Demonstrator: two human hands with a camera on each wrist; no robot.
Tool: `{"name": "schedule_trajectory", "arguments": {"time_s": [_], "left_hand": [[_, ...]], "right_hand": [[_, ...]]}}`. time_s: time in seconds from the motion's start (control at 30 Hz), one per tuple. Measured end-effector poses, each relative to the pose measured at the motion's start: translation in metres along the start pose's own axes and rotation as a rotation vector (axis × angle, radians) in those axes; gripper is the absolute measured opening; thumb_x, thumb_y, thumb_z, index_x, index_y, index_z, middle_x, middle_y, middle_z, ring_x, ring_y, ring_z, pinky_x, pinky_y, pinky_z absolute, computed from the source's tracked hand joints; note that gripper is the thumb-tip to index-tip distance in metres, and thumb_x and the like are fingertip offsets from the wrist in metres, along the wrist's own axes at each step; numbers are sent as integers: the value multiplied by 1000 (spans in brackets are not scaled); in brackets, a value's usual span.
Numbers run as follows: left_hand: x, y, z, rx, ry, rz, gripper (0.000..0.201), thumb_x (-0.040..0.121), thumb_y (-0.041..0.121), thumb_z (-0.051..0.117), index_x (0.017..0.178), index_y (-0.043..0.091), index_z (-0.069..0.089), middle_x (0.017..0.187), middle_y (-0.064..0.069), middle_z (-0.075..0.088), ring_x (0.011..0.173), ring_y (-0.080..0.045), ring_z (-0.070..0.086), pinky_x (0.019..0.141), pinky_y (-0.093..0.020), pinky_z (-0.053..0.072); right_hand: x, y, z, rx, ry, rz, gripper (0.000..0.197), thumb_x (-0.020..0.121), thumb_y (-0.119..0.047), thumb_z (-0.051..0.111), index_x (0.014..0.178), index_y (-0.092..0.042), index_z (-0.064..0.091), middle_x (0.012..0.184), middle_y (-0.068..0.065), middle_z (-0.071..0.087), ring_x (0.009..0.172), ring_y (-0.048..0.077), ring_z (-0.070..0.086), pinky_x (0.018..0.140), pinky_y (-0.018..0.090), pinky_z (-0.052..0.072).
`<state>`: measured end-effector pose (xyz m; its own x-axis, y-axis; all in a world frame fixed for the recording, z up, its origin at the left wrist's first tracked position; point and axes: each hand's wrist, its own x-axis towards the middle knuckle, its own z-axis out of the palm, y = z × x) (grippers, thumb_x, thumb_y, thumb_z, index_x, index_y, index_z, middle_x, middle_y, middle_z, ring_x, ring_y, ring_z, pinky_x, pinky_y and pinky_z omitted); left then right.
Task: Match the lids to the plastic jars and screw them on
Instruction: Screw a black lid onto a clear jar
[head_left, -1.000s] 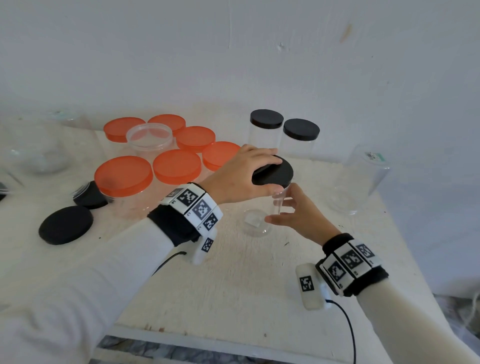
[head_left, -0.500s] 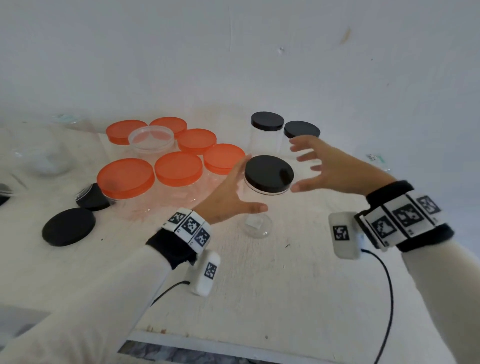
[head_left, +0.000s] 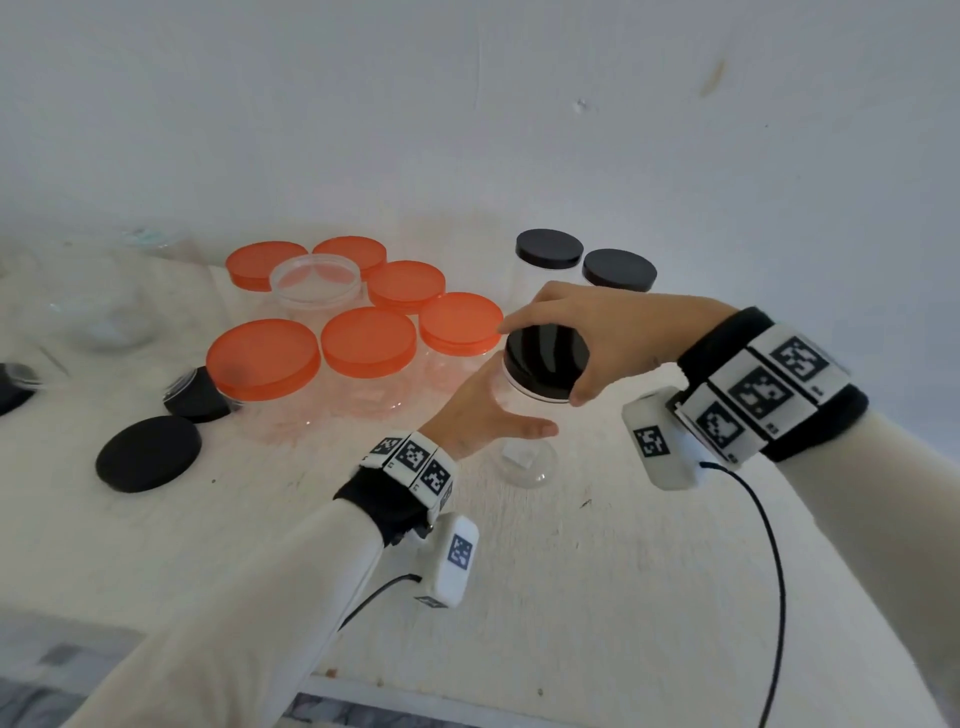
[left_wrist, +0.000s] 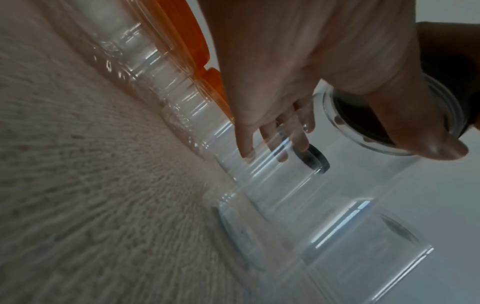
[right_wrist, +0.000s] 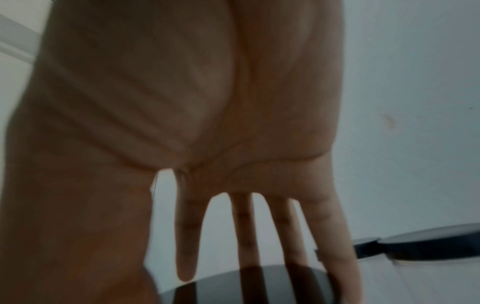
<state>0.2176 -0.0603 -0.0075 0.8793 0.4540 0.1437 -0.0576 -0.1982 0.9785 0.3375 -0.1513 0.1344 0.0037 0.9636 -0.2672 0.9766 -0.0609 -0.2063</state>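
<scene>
A clear plastic jar (head_left: 530, 460) stands upright in the middle of the white table (head_left: 597, 597) with a black lid (head_left: 535, 376) on its mouth. My left hand (head_left: 519, 408) wraps the jar's upper body, thumb in front. In the left wrist view its fingers (left_wrist: 298, 135) show through the clear jar (left_wrist: 337, 185) wall. My right hand (head_left: 545, 359) arches over the lid from the right with spread, straight fingers. Its thumb tip is at the lid's front rim. The right wrist view shows those fingers (right_wrist: 244, 226) above the lid (right_wrist: 259, 288), casting shadows on it.
Several orange-lidded jars (head_left: 363, 343) cluster at the back left around one lidless jar (head_left: 314, 278). Two black-capped jars (head_left: 550, 249) stand behind my hands. A loose black lid (head_left: 148, 452) lies at the left. The table's front edge (head_left: 363, 696) is near.
The hands have swapped roles. My left hand left the lid and now holds the jar's body. My right hand let go of the jar, rose, and now spreads over the lid.
</scene>
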Motion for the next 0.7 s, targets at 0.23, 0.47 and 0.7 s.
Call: {"name": "schedule_trajectory", "arguments": {"time_s": [0.23, 0.47, 0.7], "left_hand": [[0, 3, -9, -5, -73, -53, 86, 52, 37, 81, 129, 35, 42, 130, 14, 54, 123, 4, 45, 99, -18, 36], [1, 4, -14, 5, -111, -72, 97, 52, 35, 81, 138, 22, 38, 134, 10, 51, 126, 1, 43, 104, -22, 35], [-1, 2, -12, -21, -98, -59, 77, 64, 8, 80, 124, 38, 42, 125, 20, 54, 117, 12, 46, 91, -5, 37]], "right_hand": [[2, -3, -8, -11, -83, -39, 80, 65, -7, 78, 131, -38, 45, 126, -10, 37, 113, 16, 44, 92, 35, 45], [6, -6, -8, -48, -96, -51, 79, 63, -11, 80, 129, -40, 47, 124, -10, 40, 111, 16, 45, 90, 33, 45], [8, -9, -11, -79, -60, 2, 76, 59, -30, 85, 125, -43, 48, 115, -10, 46, 105, 13, 47, 88, 32, 45]]}}
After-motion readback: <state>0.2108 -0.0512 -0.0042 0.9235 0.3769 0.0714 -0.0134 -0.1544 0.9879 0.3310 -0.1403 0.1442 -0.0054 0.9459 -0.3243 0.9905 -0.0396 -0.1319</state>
